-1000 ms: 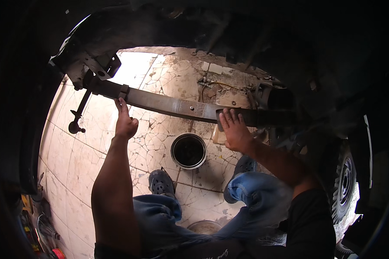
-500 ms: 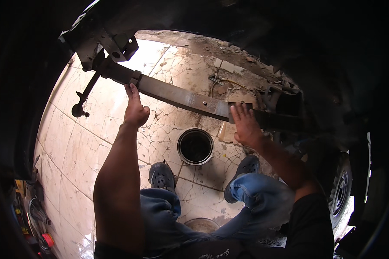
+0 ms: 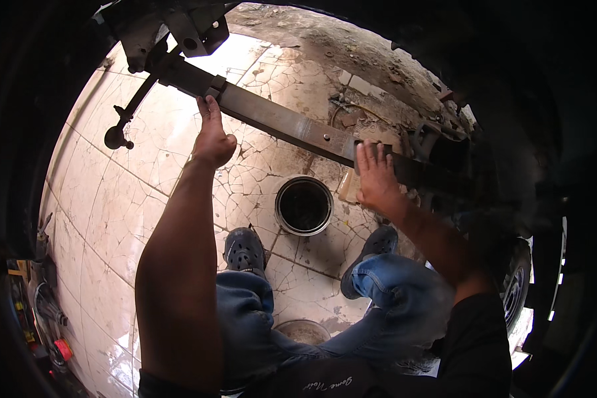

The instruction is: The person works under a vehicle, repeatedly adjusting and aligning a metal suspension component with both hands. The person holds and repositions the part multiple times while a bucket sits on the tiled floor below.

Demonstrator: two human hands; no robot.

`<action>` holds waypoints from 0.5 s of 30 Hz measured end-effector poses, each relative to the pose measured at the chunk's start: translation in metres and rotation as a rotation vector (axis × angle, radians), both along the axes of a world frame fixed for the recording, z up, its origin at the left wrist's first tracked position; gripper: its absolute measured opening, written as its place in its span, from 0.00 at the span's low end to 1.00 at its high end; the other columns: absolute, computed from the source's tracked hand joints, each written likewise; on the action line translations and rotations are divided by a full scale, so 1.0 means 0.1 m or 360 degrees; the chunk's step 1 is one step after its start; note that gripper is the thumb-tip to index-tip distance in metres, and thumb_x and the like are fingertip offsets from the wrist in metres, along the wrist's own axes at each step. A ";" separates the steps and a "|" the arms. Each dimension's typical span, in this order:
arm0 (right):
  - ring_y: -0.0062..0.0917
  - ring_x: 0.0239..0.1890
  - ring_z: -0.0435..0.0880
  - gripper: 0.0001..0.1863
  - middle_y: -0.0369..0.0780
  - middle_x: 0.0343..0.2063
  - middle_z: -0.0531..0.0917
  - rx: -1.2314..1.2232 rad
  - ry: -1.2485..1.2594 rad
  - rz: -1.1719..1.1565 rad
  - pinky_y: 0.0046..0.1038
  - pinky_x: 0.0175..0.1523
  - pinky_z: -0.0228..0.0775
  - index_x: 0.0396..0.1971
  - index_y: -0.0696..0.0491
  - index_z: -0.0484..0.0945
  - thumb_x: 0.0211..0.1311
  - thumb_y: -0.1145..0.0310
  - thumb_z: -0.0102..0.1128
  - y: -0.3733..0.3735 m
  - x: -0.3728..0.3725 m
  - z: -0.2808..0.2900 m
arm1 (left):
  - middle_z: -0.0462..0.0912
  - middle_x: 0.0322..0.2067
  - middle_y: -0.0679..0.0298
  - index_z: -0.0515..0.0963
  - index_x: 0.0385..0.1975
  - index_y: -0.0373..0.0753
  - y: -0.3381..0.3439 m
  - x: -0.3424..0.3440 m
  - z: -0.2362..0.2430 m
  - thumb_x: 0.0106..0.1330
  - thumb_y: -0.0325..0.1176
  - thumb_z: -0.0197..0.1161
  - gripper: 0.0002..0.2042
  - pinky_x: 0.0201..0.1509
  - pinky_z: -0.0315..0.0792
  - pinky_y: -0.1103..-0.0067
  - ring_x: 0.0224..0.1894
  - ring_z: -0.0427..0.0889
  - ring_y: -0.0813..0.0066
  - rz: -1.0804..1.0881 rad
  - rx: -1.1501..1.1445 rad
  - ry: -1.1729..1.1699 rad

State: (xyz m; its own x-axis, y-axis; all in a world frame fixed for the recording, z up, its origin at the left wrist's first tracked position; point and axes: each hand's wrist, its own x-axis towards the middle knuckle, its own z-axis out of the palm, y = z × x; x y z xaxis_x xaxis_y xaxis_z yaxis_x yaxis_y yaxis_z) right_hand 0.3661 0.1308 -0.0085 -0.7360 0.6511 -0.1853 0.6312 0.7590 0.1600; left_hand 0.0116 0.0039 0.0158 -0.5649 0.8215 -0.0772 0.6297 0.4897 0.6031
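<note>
A long grey leaf spring (image 3: 272, 118) crosses under the vehicle, sloping down from upper left to right. My left hand (image 3: 215, 140) touches its near edge with outstretched fingertips, just beside a metal clip (image 3: 215, 87) wrapped round the leaves. Farther right, my right hand (image 3: 378, 178) rests flat, fingers extended, near a dark clip by the spring's right part. A small round bolt head (image 3: 326, 137) sits on the spring between both hands. Neither hand wraps round anything. Dark shadow hides the spring's right end.
Below the spring stands an open round can (image 3: 304, 205) with a dark inside. A black rod with a ball joint (image 3: 116, 137) hangs at left. Cracked tiles (image 3: 106, 179) cover the floor. Tools (image 3: 46, 305) lie lower left; a wheel (image 3: 516, 285) is at right.
The spring, the floor and the can sit higher in the picture as the view has shifted. Both hands stay at the same places along the spring.
</note>
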 end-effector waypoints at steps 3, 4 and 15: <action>0.54 0.75 0.45 0.55 0.53 0.74 0.46 -0.0122 0.0073 0.0190 0.54 0.75 0.40 0.74 0.59 0.42 0.52 0.59 0.66 -0.08 -0.05 0.02 | 0.21 0.74 0.43 0.29 0.73 0.33 -0.02 0.01 0.03 0.56 0.22 0.54 0.48 0.64 0.71 0.74 0.74 0.54 0.49 0.0020 -0.0026 -0.0026; 0.54 0.75 0.45 0.55 0.54 0.74 0.46 -0.0095 0.0077 0.0155 0.53 0.75 0.40 0.74 0.59 0.42 0.52 0.59 0.65 0.02 0.00 0.02 | 0.21 0.74 0.42 0.29 0.73 0.33 -0.01 0.02 0.01 0.56 0.22 0.54 0.48 0.64 0.71 0.74 0.74 0.54 0.49 0.0025 -0.0026 -0.0024; 0.50 0.77 0.44 0.53 0.56 0.74 0.46 -0.0171 0.0141 0.0275 0.48 0.77 0.38 0.74 0.62 0.42 0.53 0.61 0.63 0.06 -0.09 0.04 | 0.20 0.75 0.50 0.27 0.74 0.41 0.00 -0.08 -0.15 0.57 0.25 0.54 0.50 0.60 0.74 0.72 0.70 0.64 0.49 0.0018 0.0005 0.0110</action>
